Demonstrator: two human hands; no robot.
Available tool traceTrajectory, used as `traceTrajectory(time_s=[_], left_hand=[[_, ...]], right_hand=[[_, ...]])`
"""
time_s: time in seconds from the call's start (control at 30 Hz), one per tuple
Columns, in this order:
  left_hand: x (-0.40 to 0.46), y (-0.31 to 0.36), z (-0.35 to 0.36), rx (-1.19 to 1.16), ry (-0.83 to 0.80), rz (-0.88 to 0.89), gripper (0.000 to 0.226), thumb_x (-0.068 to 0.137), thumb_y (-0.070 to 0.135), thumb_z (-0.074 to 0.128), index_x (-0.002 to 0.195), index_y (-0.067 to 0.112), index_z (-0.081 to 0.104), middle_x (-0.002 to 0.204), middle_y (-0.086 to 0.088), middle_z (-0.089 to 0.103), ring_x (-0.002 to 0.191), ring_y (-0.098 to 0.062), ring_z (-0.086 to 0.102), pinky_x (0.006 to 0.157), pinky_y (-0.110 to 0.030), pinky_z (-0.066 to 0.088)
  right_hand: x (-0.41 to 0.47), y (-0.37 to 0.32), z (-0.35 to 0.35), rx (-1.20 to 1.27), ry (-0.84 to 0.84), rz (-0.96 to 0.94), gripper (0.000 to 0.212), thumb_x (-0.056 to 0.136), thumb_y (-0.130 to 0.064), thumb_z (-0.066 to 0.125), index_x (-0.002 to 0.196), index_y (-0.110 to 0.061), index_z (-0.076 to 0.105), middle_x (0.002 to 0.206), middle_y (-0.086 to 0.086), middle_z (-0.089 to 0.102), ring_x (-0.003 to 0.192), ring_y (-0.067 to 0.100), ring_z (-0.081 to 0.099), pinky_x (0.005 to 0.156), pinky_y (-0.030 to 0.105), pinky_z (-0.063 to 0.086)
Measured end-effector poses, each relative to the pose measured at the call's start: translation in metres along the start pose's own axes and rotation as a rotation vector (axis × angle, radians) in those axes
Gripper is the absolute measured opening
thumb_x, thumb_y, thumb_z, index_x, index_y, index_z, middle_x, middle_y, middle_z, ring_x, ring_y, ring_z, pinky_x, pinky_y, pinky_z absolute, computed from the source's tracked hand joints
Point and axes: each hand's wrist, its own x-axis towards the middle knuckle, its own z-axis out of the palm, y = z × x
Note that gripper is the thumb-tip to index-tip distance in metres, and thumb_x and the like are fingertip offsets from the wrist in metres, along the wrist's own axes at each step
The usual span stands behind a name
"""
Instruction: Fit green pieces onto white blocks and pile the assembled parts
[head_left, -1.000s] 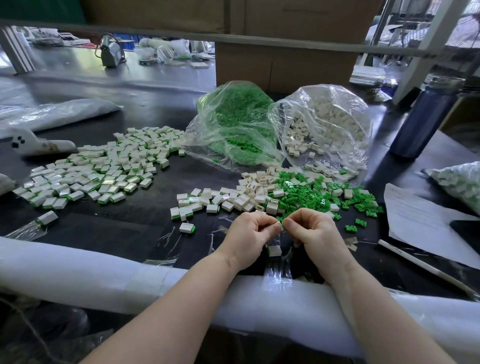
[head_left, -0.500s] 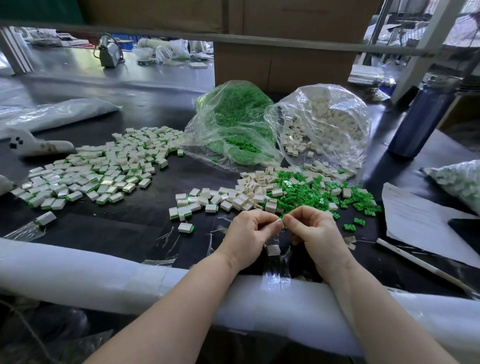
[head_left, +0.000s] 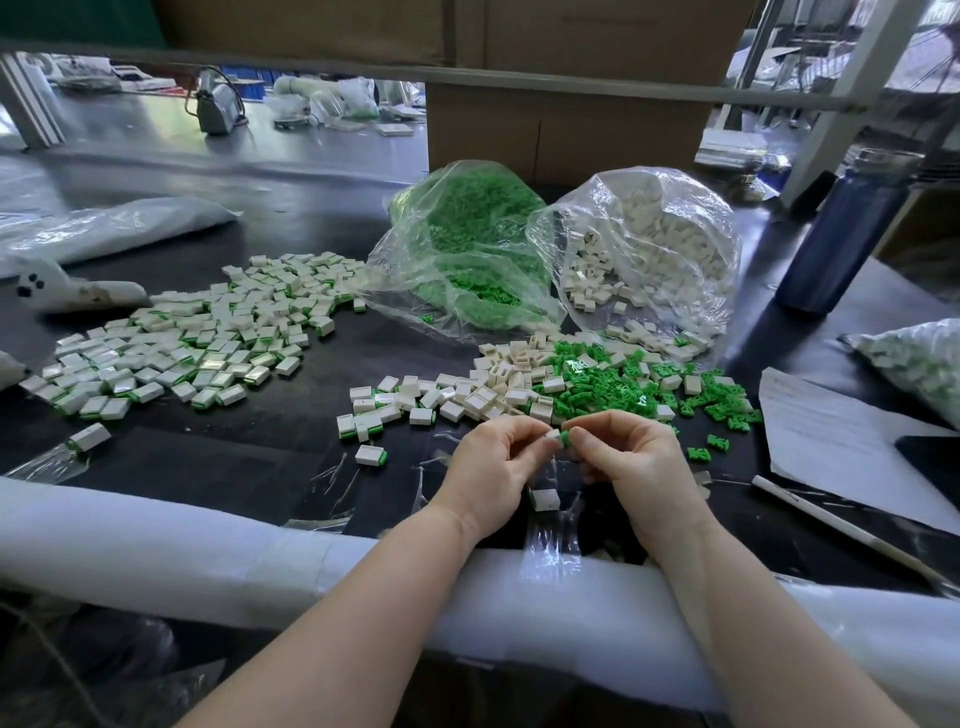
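Between the fingertips of both hands, pinched: one small white plastic block (head_left: 551, 435) with a green plastic piece (head_left: 564, 440) at its right end. Left hand (head_left: 491, 467) curled on the white end, right hand (head_left: 631, 462) curled on the green end, fingertips nearly meeting. Long axis running left to right, green end pointing right; can't tell how deep the green sits.

Just below the fingertips, flat on the black table (head_left: 249, 447): one more finished white-and-green block (head_left: 544, 500), on clear tape. Just beyond the fingertips: a loose heap of white blocks (head_left: 488, 384) and, right of it, a scatter of green pieces (head_left: 623, 379), too many to count. Further out: two clear plastic bags, a green-filled bag (head_left: 457, 249) and a white-filled bag (head_left: 649, 249). Well left of the fingers: a big spread pile of assembled blocks (head_left: 197, 338), way past counting. Far right: a dark blue bottle (head_left: 847, 239), white paper sheet (head_left: 841, 441), thin white rod (head_left: 841, 530). Under both forearms: a white foam-wrapped table edge (head_left: 156, 540).
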Motion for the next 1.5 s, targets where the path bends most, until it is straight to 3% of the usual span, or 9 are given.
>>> traceTrajectory(time_s=[0.3,0.43,0.63,0.8,1.07,1.17,1.3,1.4,1.5], left_hand=[[-0.0016,0.0025,-0.0028,-0.036,-0.093,-0.04,0.012,0.09,0.016,0.059,0.082,0.011,0.066,0.065,0.006,0.056,0.06,-0.005,0.048,0.065,-0.02,0.04],[-0.001,-0.0005,-0.0008,0.106,-0.089,-0.014,0.016,0.09,0.02,0.06,0.09,0.007,0.069,0.077,0.001,0.062,0.071,-0.007,0.053,0.071,-0.022,0.044],[-0.0015,0.0013,-0.0005,-0.004,-0.048,-0.019,0.012,0.089,0.017,0.06,0.092,0.009,0.069,0.068,0.01,0.06,0.059,0.002,0.052,0.066,-0.018,0.043],[-0.0021,0.0037,0.0013,-0.084,-0.026,-0.025,0.014,0.088,0.018,0.062,0.1,0.015,0.069,0.078,-0.01,0.066,0.078,-0.028,0.065,0.082,-0.04,0.054],[-0.0027,0.004,0.0005,-0.029,0.012,-0.021,0.016,0.083,0.007,0.059,0.078,0.021,0.063,0.06,0.006,0.055,0.059,-0.01,0.05,0.064,-0.027,0.047],[-0.0027,0.0059,-0.001,-0.074,0.0,-0.012,0.015,0.085,0.005,0.058,0.082,0.019,0.062,0.07,0.004,0.059,0.063,-0.007,0.053,0.069,-0.023,0.049],[-0.0019,0.0076,-0.0017,-0.107,-0.009,0.029,0.017,0.087,0.006,0.059,0.083,0.022,0.063,0.096,-0.001,0.052,0.073,-0.001,0.052,0.071,-0.008,0.043],[-0.0022,0.0074,-0.0021,-0.127,-0.044,0.027,0.016,0.087,0.009,0.061,0.085,0.025,0.063,0.103,0.0,0.044,0.082,-0.003,0.051,0.079,-0.01,0.045],[-0.0028,0.0076,-0.0011,-0.085,-0.078,0.031,0.014,0.088,0.011,0.06,0.087,0.024,0.063,0.105,0.002,0.038,0.091,-0.008,0.049,0.086,-0.023,0.049]], right_hand=[[0.001,0.0018,0.0028,-0.166,-0.017,-0.029,0.018,0.086,-0.007,0.063,0.069,-0.011,0.063,0.051,-0.007,0.054,0.047,0.004,0.046,0.047,0.018,0.043],[-0.0001,0.0013,0.0035,-0.279,-0.05,-0.054,0.023,0.086,-0.008,0.064,0.065,-0.017,0.062,0.05,-0.007,0.052,0.044,0.002,0.043,0.046,0.017,0.04],[0.0012,0.0027,0.0025,-0.128,-0.012,-0.043,0.016,0.085,-0.008,0.065,0.069,-0.01,0.065,0.057,0.0,0.059,0.053,0.008,0.051,0.051,0.021,0.046],[0.0012,0.0028,0.001,-0.11,-0.025,-0.065,0.01,0.082,-0.011,0.069,0.072,-0.009,0.066,0.06,0.0,0.063,0.056,0.012,0.056,0.052,0.021,0.048],[-0.0011,0.0005,0.0012,-0.047,-0.074,-0.085,0.016,0.082,-0.005,0.067,0.068,-0.013,0.068,0.055,-0.002,0.063,0.051,0.006,0.056,0.051,0.019,0.047],[0.001,0.0015,0.0004,0.037,-0.032,-0.035,0.011,0.087,-0.008,0.061,0.078,-0.01,0.068,0.061,-0.003,0.062,0.058,0.011,0.055,0.056,0.029,0.052],[0.0014,0.0009,0.0042,0.078,-0.106,0.02,0.023,0.086,-0.026,0.057,0.087,-0.005,0.068,0.075,0.011,0.062,0.067,0.015,0.057,0.057,0.022,0.052],[-0.0009,-0.0028,0.0049,0.061,-0.231,0.043,0.031,0.082,-0.038,0.052,0.083,-0.014,0.071,0.072,0.003,0.066,0.067,0.01,0.06,0.058,0.017,0.049],[-0.0007,-0.0031,0.0025,0.031,-0.275,0.055,0.031,0.082,-0.035,0.053,0.087,-0.01,0.07,0.069,0.0,0.067,0.065,0.008,0.061,0.058,0.016,0.048]])
